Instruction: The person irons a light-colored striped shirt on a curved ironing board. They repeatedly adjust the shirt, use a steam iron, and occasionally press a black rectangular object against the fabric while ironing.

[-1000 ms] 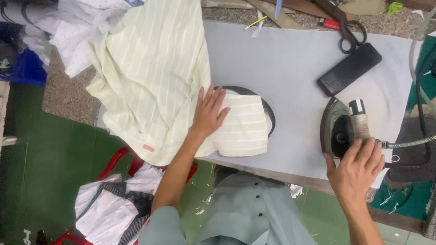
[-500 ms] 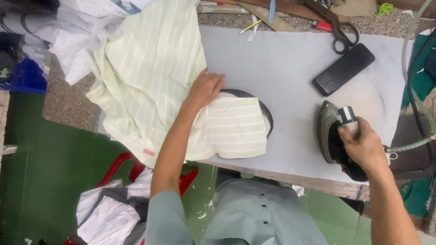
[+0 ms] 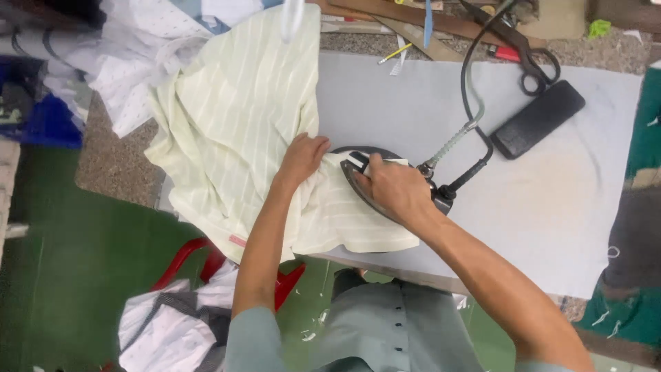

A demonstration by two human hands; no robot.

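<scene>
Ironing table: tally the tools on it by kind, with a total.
Iron, under the right hand: 1
Scissors: 1
Black rectangular pad: 1
Total: 3

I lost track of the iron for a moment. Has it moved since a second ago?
Yes. The iron, gripped by the right hand, went left from the pad's bare right part, below the black rest, onto the striped cloth beside the left hand.

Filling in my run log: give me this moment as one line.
left hand flat on striped garment | right hand grips iron on garment | grey board
</scene>
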